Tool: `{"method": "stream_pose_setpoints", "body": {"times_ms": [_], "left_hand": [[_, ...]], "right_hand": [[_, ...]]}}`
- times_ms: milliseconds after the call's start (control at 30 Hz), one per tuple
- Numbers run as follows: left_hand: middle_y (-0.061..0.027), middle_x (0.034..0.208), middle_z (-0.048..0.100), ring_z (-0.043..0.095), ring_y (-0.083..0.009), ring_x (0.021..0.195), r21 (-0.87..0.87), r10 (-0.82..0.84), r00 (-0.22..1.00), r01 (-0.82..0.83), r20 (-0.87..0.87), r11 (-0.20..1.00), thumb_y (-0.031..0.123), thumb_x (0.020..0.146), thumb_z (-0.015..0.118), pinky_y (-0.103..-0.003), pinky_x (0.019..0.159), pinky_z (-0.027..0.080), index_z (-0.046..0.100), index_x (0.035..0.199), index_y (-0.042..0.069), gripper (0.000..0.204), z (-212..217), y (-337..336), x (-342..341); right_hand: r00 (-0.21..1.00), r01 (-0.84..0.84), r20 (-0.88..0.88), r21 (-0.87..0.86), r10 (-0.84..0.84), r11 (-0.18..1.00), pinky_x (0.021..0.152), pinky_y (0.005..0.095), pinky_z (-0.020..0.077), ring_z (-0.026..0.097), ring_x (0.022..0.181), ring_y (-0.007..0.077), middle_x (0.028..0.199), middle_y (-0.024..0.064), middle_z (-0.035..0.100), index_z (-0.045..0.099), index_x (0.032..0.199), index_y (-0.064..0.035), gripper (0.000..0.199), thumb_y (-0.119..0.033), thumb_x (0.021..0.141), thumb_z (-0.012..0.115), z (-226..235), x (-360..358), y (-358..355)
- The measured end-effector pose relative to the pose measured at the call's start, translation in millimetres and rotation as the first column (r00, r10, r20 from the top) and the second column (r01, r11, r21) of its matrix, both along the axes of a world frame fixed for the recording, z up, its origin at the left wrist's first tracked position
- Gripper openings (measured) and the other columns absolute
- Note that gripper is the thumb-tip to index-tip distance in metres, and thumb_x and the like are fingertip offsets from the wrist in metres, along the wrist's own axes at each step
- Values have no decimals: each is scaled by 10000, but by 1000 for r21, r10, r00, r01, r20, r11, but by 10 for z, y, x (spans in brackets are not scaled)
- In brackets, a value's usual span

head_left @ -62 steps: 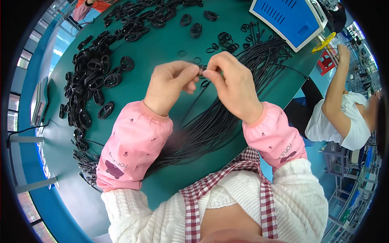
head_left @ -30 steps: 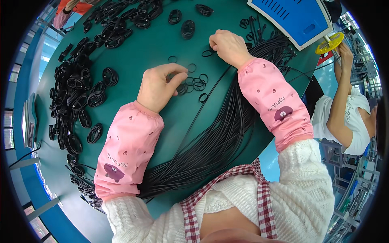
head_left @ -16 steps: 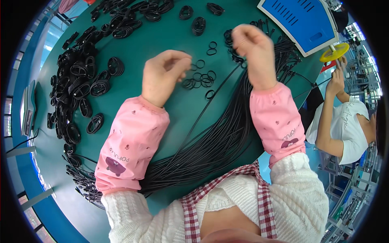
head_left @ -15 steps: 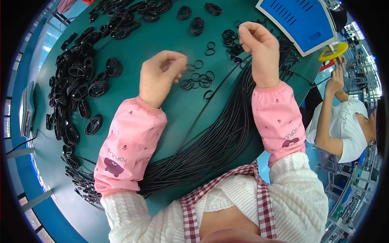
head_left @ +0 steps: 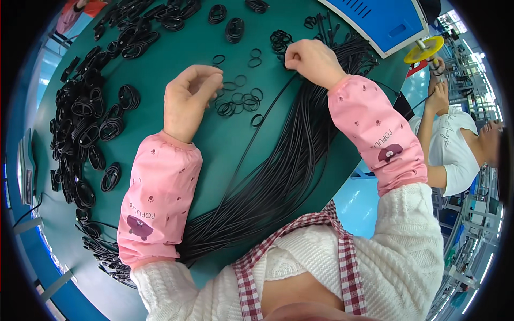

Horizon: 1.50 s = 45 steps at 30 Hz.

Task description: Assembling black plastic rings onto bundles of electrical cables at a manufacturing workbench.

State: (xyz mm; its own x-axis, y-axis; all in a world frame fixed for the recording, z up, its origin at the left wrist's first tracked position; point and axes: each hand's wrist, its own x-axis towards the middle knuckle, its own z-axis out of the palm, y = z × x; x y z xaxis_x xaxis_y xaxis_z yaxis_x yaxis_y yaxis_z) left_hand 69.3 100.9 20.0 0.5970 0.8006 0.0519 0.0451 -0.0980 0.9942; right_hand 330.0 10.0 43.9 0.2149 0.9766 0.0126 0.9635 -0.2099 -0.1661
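Note:
My left hand (head_left: 187, 101) is raised over the green table, its fingers curled and the thumb close to the fingertips; whether anything lies between them is hidden. Beside it lie several loose black rings (head_left: 236, 102). My right hand (head_left: 316, 61) reaches leftward, its fingertips pinched together at the lower edge of a dark clump of black rings (head_left: 280, 40). What the pinch holds is hidden. A single black cable (head_left: 266, 115) runs up to just below these fingers. A thick bundle of long black cables (head_left: 289, 160) passes beneath my right wrist and curves toward my left forearm.
Many coiled black cables (head_left: 80, 123) are heaped along the left and far side of the green table (head_left: 160, 75). A blue panel with a white rim (head_left: 377, 21) stands far right, near a yellow disc (head_left: 424, 50). At the right, a co-worker in a white shirt (head_left: 455, 147) handles a cable.
My right hand has swung left and lowered its fingertips to the ring clump. My left hand is still raised beside the loose rings. The whole view has shifted slightly.

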Motion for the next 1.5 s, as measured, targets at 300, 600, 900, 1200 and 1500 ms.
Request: {"method": "stream_pose_setpoints", "body": {"times_ms": [300,600,900,1200,1500], "left_hand": [[-79,1006,676,616,-104,798,-98,-259,949,279,178,955,109,916,623,-222,651,498,616,1188,10,290,194,-331,187],[-50,855,661,582,-78,703,-5,-92,996,92,-20,996,60,890,616,-216,648,491,668,1028,-24,170,47,55,34],[-83,1132,656,628,-150,907,517,-63,960,202,-273,832,36,870,619,-268,725,501,676,1131,64,268,-48,37,19],[-63,1077,664,626,-133,879,-11,-184,983,183,-30,983,102,894,645,-243,693,496,671,1114,19,236,136,-112,170],[-5,793,659,547,-60,676,-95,-84,996,86,19,992,131,876,681,-209,611,452,697,1015,6,188,-76,8,154]], "right_hand": [[425,-4,-900,106,97,994,624,209,429,559,706,71,774,-6,624,671,873,-16,109,-117,840,693,350,-516,-188],[935,129,-351,459,47,879,667,298,496,647,700,189,795,71,690,692,900,-32,140,-143,817,679,140,38,-164],[996,84,-45,293,-74,952,745,408,499,630,870,281,832,67,646,680,829,-82,70,-136,812,639,-247,26,-103],[462,156,-879,217,123,964,705,273,501,640,747,135,833,44,687,705,932,-29,149,-55,786,719,-93,-277,-46],[397,186,-890,315,222,931,670,224,483,611,714,94,788,45,683,697,925,13,127,-39,810,689,-115,-628,-32]]}}
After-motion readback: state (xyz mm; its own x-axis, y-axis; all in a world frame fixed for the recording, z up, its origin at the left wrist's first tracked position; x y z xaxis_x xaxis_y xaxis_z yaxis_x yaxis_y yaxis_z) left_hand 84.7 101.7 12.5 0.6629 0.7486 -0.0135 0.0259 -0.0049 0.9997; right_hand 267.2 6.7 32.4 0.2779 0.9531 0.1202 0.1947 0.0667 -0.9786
